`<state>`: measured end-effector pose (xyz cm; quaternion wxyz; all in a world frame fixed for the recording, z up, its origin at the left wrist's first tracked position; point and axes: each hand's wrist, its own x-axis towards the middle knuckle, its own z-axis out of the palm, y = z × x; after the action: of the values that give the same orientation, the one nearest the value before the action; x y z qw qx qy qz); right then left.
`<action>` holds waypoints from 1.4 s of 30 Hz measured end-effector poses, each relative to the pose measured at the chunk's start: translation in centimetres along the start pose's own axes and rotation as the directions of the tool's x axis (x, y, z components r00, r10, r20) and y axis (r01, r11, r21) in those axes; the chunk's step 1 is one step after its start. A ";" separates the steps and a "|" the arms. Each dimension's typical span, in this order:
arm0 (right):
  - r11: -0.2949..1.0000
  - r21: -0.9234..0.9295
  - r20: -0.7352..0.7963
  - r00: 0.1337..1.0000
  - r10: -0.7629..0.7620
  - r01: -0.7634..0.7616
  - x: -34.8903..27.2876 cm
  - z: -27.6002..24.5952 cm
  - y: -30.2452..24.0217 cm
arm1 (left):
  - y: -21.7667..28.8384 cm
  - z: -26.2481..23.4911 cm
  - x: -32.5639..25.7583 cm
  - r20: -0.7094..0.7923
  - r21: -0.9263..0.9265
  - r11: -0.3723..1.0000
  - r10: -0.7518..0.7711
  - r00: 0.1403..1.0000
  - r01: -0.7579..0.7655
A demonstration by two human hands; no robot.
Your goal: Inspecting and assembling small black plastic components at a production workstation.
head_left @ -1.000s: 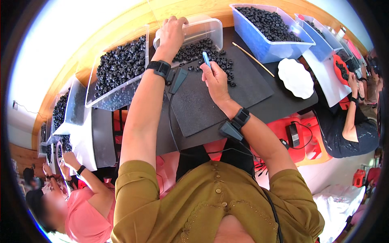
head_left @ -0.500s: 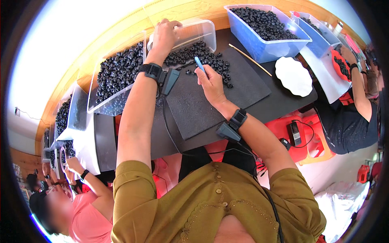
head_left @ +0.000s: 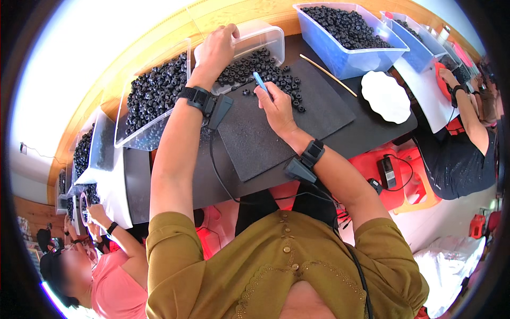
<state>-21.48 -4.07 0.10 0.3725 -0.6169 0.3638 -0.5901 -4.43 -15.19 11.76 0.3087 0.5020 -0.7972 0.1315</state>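
the left hand (head_left: 215, 50) grips the rim of a clear plastic tub (head_left: 255, 40) tipped on its side near the far edge of the counter (head_left: 372, 127), fingers closed over the rim, just as it did a moment ago. small black rings (head_left: 260, 72) spill from its mouth onto the black foam mat (head_left: 276, 133). the right hand (head_left: 276, 106) has slid a little toward the pile since a second ago; its fingers are pinched on a thin blue stick (head_left: 260, 82) whose tip now points into the loose rings at the mat's far edge. judging by that, the picking of rings onto the stick is under way, with most of the pile left. a blue bin (head_left: 345, 58) of rings sits at the far right.
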 end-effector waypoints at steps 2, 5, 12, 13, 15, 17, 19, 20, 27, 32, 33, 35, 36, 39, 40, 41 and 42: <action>1.000 -0.011 0.003 1.000 0.005 -0.005 0.0 0.0 -0.1 | 0.1 -0.4 0.2 -0.002 0.056 0.998 0.000 1.000 0.000; 1.000 -0.023 0.006 1.000 0.010 -0.010 -0.1 -0.1 -0.1 | 0.4 -1.4 0.6 -0.024 0.095 0.995 0.022 0.999 -0.019; 0.981 -0.063 -0.018 0.983 -0.183 0.182 -0.1 -0.1 -0.5 | 1.9 -2.5 0.0 -0.044 0.054 0.997 0.050 0.998 -0.047; 0.982 -0.060 -0.017 0.983 -0.182 0.181 -0.1 -0.3 -0.7 | 2.3 -2.5 -0.3 -0.057 0.047 0.999 0.030 0.998 -0.028; 0.959 -0.114 -0.076 0.960 -0.269 0.259 0.2 -0.8 -1.1 | 3.2 -2.8 -1.1 -0.068 0.041 0.999 0.012 0.998 -0.009; 0.967 -0.088 -0.120 0.962 -0.247 0.238 0.5 -1.3 -1.6 | 3.9 -3.1 -2.0 -0.101 0.056 0.998 -0.007 0.995 0.013; 0.976 -0.058 -0.192 0.957 -0.218 0.210 0.7 -1.7 -1.4 | 4.1 -3.5 -2.7 -0.107 0.052 0.999 0.005 0.994 0.001; 0.976 -0.056 -0.194 0.957 -0.217 0.210 0.8 -1.8 -1.3 | 4.2 -3.7 -3.0 -0.115 0.047 0.999 0.015 0.993 -0.010; 0.983 -0.070 -0.347 0.920 -0.182 0.168 1.7 -3.1 -0.4 | 6.2 -4.0 -5.2 -0.211 0.019 1.000 -0.004 0.977 0.008; 0.989 -0.080 -0.307 0.941 -0.143 0.124 1.8 -3.4 0.1 | 7.5 -4.7 -6.3 -0.299 -0.010 0.999 0.039 0.953 -0.044; 0.987 -0.064 -0.329 0.931 -0.159 0.145 2.0 -3.4 0.2 | 7.6 -4.7 -6.4 -0.296 -0.012 0.999 0.042 0.954 -0.047; 0.985 -0.048 -0.353 0.920 -0.171 0.165 2.1 -3.4 0.6 | 7.6 -4.6 -6.4 -0.319 -0.010 0.998 0.059 0.946 -0.065; 0.986 -0.061 -0.343 0.925 -0.164 0.153 2.1 -3.4 0.8 | 7.6 -4.6 -6.4 -0.316 -0.010 0.998 0.060 0.947 -0.067; 0.987 -0.095 -0.314 0.937 -0.156 0.133 1.9 -3.1 1.1 | 7.6 -4.5 -6.4 -0.340 -0.028 0.999 0.015 0.940 -0.026; 0.985 -0.117 -0.295 0.942 -0.157 0.128 1.9 -2.9 1.1 | 7.4 -4.6 -6.2 -0.334 -0.022 0.999 0.024 0.942 -0.033; 0.985 -0.130 -0.280 0.949 -0.146 0.114 1.9 -3.0 1.5 | 7.4 -4.7 -5.9 -0.330 -0.017 0.999 0.035 0.943 -0.043; 0.985 -0.131 -0.282 0.948 -0.146 0.113 1.9 -3.0 1.9 | 7.4 -4.7 -5.6 -0.329 -0.018 0.999 0.037 0.944 -0.045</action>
<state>-24.42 -6.72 -0.63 0.2397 -0.5663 0.4062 -0.6759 -7.56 -5.28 12.63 0.4407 0.4525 -0.7464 0.2096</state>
